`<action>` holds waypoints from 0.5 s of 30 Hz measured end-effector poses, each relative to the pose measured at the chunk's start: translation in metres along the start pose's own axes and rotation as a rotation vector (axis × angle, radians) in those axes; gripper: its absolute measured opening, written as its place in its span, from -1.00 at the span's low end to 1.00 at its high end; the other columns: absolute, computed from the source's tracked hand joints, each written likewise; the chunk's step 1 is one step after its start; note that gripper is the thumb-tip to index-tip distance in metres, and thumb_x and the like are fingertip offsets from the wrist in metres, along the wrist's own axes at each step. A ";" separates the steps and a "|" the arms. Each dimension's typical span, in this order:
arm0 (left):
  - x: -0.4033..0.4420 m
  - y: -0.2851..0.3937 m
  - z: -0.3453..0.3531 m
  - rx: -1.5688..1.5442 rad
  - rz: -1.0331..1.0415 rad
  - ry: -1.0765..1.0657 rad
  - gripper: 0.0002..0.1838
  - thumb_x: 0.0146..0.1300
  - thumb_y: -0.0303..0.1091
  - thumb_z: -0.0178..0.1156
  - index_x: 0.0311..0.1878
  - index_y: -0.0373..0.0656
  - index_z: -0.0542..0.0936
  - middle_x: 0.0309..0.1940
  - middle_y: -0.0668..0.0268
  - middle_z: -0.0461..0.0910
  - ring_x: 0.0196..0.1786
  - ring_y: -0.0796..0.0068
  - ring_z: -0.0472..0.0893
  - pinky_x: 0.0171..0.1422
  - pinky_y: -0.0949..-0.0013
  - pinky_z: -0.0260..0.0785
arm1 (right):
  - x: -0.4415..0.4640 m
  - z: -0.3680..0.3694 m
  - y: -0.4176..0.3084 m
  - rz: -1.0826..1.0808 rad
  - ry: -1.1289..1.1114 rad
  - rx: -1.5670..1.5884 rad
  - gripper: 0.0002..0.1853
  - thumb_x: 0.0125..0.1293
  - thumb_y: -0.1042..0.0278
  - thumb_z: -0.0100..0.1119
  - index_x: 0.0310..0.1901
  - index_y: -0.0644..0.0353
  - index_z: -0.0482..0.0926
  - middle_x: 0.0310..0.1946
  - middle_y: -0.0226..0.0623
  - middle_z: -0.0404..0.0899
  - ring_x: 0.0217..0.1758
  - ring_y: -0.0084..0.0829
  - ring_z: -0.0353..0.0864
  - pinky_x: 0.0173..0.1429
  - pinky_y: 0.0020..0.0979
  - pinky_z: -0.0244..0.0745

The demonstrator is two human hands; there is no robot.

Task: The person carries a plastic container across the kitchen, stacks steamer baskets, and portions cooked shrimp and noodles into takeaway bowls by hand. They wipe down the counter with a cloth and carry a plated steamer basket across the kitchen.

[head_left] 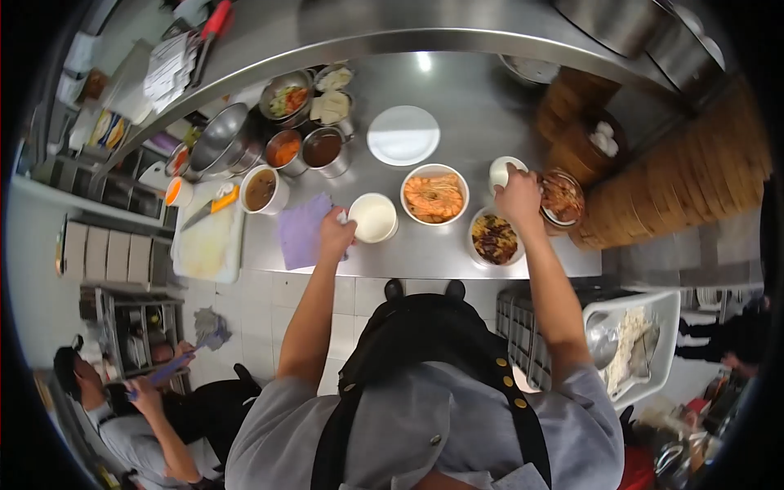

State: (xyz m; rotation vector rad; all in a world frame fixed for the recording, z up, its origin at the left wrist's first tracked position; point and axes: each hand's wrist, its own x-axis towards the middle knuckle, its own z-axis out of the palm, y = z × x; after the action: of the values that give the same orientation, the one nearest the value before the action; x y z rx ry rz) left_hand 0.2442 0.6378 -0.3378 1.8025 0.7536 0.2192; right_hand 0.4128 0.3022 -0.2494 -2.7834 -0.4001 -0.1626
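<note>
My left hand (pixel 333 237) is closed on a crumpled white tissue or cloth (pixel 343 216), of which only small bits show. It is over the edge of a purple cloth (pixel 300 233) and next to a white paper bowl (pixel 374 218). My right hand (pixel 520 198) grips the rim of a small white cup (pixel 504 170). Below that hand is a bowl of yellow and dark food (pixel 494 238); to its right is a bowl of reddish-brown food (pixel 561 198). Between my hands stands a white bowl with orange prawns (pixel 434 194).
A white plate (pixel 403 135) lies farther back. At left, an orange-handled knife (pixel 214 204) rests on a cutting board (pixel 204 249), near a bowl of brown soup (pixel 264 192). Bamboo steamers (pixel 678 188) are stacked right. A person (pixel 155 416) holds a purple-handled mop at lower left.
</note>
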 end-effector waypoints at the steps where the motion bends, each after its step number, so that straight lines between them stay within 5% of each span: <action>1: 0.009 -0.002 -0.001 0.052 0.018 0.063 -0.73 -0.01 -0.47 0.18 -0.18 -0.29 0.51 -0.58 0.15 0.54 -0.71 0.45 0.52 -0.69 0.37 0.33 | 0.024 0.011 -0.003 0.066 -0.162 -0.093 -0.68 0.04 0.35 0.15 -0.13 0.26 0.58 -0.19 -0.01 0.60 -0.01 0.00 0.52 0.05 -0.16 0.44; 2: 0.017 -0.002 -0.004 0.101 0.037 0.122 -0.73 0.00 -0.46 0.19 -0.18 -0.29 0.52 -0.58 0.13 0.54 -0.73 0.45 0.51 -0.69 0.36 0.33 | 0.041 0.024 0.000 0.133 -0.318 -0.194 -0.67 0.03 0.34 0.13 -0.14 0.25 0.58 -0.19 -0.01 0.60 -0.01 0.01 0.53 0.05 -0.18 0.45; 5: 0.028 0.014 -0.026 0.098 0.068 0.102 -0.73 0.04 -0.43 0.20 -0.14 -0.22 0.54 -0.54 0.09 0.54 -0.63 0.30 0.55 -0.53 0.26 0.38 | 0.066 0.035 -0.007 0.008 -0.192 -0.151 -0.76 -0.01 0.38 0.08 -0.27 0.21 0.62 -0.26 -0.06 0.62 -0.03 -0.05 0.55 0.04 -0.15 0.45; 8: 0.041 -0.051 -0.052 0.492 0.520 0.557 -0.71 0.11 -0.33 0.18 -0.05 -0.09 0.55 -0.35 0.12 0.54 -0.26 0.17 0.57 -0.21 0.07 0.37 | 0.069 0.027 -0.051 -0.284 -0.046 0.022 -0.83 0.01 0.37 0.07 -0.38 0.14 0.64 -0.32 -0.18 0.64 -0.09 -0.09 0.53 0.03 -0.13 0.41; 11: -0.001 -0.070 -0.065 0.880 0.216 0.350 -0.67 0.18 -0.25 0.11 0.05 0.02 0.52 -0.16 0.12 0.48 0.07 0.06 0.40 0.00 -0.16 0.20 | 0.052 0.036 -0.130 -0.517 -0.092 0.028 -0.83 0.06 0.34 0.06 -0.37 0.12 0.63 -0.29 -0.21 0.62 -0.02 -0.12 0.48 0.04 -0.11 0.37; 15: 0.019 -0.081 -0.109 0.718 0.180 0.404 -0.65 0.21 -0.24 0.05 0.09 0.03 0.50 -0.13 0.09 0.45 0.10 0.01 0.36 0.05 -0.22 0.17 | 0.062 0.103 -0.186 -0.766 -0.050 -0.168 -0.75 0.18 0.28 -0.03 -0.38 0.18 0.65 -0.30 -0.14 0.62 -0.09 -0.12 0.49 0.00 -0.02 0.40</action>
State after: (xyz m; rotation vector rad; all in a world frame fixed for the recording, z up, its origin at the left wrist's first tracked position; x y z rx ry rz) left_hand 0.1741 0.7496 -0.3750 2.5555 1.0394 0.4871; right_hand 0.4244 0.5207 -0.2810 -2.6373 -1.5051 -0.3077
